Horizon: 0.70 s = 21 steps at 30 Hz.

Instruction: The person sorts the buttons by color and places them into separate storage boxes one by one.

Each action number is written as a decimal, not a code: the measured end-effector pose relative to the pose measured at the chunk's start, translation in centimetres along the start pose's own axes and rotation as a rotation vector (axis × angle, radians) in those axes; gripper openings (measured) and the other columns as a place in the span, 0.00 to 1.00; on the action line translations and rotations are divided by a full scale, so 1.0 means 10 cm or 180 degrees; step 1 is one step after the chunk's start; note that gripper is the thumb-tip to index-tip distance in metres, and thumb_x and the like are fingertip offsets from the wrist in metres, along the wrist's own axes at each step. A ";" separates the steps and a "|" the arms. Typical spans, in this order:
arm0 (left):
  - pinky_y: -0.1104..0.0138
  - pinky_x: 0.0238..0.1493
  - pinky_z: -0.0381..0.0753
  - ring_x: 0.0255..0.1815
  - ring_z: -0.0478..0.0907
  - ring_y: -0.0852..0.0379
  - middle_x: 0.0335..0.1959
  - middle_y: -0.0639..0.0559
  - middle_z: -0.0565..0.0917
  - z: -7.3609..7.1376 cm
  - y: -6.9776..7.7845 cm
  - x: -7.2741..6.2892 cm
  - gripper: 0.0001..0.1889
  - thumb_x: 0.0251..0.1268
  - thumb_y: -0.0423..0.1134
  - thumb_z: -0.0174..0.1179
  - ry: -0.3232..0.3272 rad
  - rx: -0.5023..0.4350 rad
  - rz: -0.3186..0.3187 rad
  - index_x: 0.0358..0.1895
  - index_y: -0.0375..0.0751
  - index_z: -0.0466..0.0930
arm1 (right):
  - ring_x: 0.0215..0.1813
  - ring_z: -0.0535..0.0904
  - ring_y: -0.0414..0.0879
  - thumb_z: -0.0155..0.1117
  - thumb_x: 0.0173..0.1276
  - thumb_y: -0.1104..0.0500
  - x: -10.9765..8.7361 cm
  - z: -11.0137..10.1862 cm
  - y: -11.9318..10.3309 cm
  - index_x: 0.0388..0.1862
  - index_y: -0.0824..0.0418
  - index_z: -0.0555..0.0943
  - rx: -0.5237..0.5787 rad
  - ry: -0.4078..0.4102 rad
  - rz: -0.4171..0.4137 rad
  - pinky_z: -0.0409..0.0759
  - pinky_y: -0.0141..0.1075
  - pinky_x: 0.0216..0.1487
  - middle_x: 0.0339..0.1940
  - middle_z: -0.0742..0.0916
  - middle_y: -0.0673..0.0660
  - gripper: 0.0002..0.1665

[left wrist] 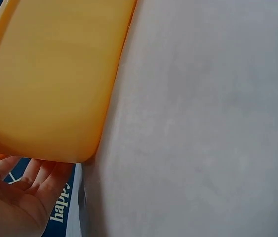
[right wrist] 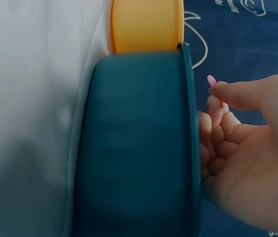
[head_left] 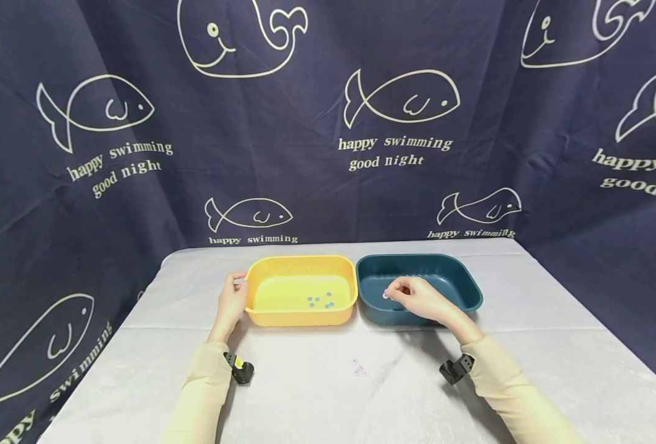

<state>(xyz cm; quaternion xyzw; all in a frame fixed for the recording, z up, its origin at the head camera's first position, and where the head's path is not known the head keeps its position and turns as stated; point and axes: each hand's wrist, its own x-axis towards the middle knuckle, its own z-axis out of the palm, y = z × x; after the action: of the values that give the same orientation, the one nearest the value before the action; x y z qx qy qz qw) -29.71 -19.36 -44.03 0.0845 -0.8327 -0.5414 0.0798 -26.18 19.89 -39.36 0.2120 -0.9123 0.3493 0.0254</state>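
Note:
My left hand [head_left: 232, 302] rests against the left end of a yellow plastic basin [head_left: 300, 318]; in the left wrist view its fingers [left wrist: 52, 185] lie fairly straight against the end wall, and the thumb is mostly out of frame. Several small blue button-like discs [head_left: 317, 300] lie inside this basin. Over a dark teal basin [head_left: 394, 317], my right hand [head_left: 419, 299] pinches a small pink button-like disc [right wrist: 212, 80] between thumb and fingertip. Several more pink discs [head_left: 359, 370] lie loose on the table in front of the basins.
Both basins stand side by side, nearly touching, on a table with a pale grey cloth [head_left: 306, 394]. A dark blue curtain [head_left: 328, 185] with white fish drawings hangs behind and along the sides. Each wrist carries a small black camera [head_left: 457, 369].

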 end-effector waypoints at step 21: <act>0.54 0.51 0.74 0.52 0.73 0.41 0.52 0.33 0.73 0.00 0.01 0.00 0.20 0.72 0.38 0.39 0.0001 0.0010 0.0026 0.64 0.37 0.61 | 0.31 0.71 0.44 0.53 0.70 0.58 0.05 -0.14 0.39 0.42 0.69 0.81 0.0177 0.0005 0.0581 0.71 0.36 0.33 0.38 0.84 0.64 0.15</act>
<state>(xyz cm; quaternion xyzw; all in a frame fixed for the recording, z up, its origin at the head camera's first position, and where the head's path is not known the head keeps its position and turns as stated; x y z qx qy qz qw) -29.71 -19.37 -43.96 0.0813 -0.8339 -0.5398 0.0820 -28.38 23.26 -40.65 0.1284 -0.9178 0.3755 -0.0116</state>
